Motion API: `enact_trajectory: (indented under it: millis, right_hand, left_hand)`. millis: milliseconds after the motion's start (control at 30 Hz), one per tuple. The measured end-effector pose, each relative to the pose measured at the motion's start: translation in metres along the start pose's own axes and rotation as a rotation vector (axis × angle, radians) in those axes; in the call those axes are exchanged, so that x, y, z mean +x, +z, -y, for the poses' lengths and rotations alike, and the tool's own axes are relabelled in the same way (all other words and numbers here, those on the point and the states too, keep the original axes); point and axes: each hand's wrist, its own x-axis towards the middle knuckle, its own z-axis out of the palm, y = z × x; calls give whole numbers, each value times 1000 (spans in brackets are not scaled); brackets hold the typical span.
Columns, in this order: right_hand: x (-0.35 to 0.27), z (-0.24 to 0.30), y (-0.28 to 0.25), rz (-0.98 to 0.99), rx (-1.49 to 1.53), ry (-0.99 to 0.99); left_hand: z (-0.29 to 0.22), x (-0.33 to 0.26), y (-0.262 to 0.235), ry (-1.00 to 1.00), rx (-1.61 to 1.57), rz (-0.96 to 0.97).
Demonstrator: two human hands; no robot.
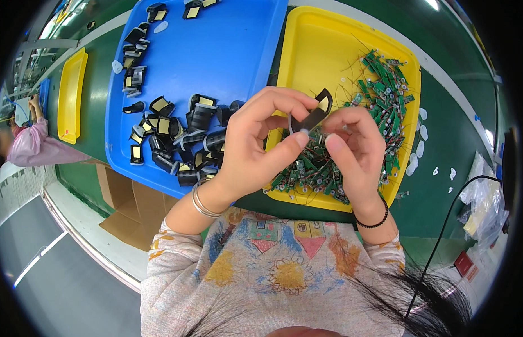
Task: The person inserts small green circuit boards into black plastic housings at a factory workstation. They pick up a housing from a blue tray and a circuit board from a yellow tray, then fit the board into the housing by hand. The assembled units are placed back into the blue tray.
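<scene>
- The left hand (264,132) has its grip closed, thumb against fingers, on a curved black plastic casing with a pale-yellow rectangular patch (313,119), held above the yellow tray.
- The right hand (358,154) curls just beside the casing; whether its grip pinches anything, I cannot tell.
- Beneath both hands, green rectangular circuit boards with thin wires (385,95) heap in the rectangular yellow plastic tray (317,42).
- Similar black casings (162,126) lie left, in a large blue plastic tray (211,62) on the green bench (441,129).
</scene>
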Motion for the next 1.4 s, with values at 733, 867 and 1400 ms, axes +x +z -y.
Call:
enact_trajectory:
  millis: [733, 867, 1400]
  right_hand:
    - [9, 2, 1, 76, -583, -516]
    - [8, 5, 2, 143, -580, -465]
    - [-1, 7, 1, 226, -377, -275]
  left_hand:
    - [-2, 1, -9, -177, -172, 86]
    - [-3, 4, -12, -179, -160, 116]
    - [-7, 0, -18, -33, -12, 172]
